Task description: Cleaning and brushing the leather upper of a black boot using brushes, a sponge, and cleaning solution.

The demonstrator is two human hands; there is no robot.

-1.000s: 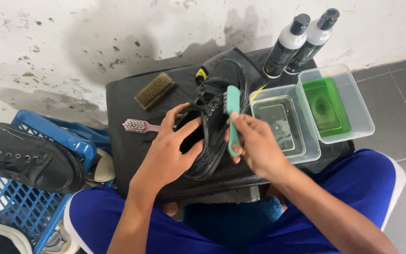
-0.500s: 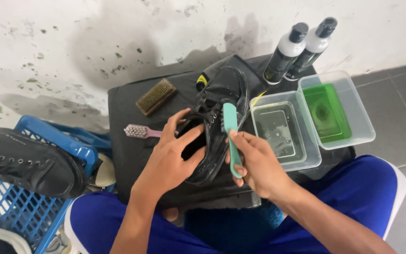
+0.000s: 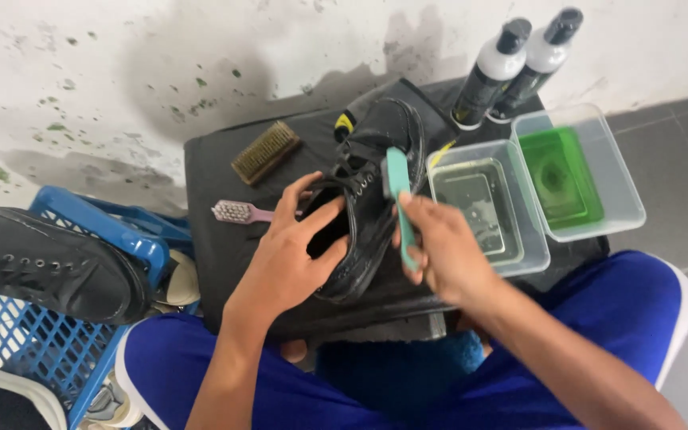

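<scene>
left hand (image 3: 288,259) steadies black shoe (image 3: 372,187) | right hand (image 3: 443,251) grips teal brush (image 3: 398,199), now slid toward the toe, probably mid-stroke

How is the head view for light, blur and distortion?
Head view: soft even light, no hard glare; a faint sheen on the black shoe; the right hand and teal brush are slightly motion-soft; the left hand is sharp; wide-angle bending shows at the edges.

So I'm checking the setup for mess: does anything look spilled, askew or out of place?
Nothing looks spilled. The one oddity: a second black boot lies across the rim of the blue basket, not inside it. Both tubs sit level.
</scene>
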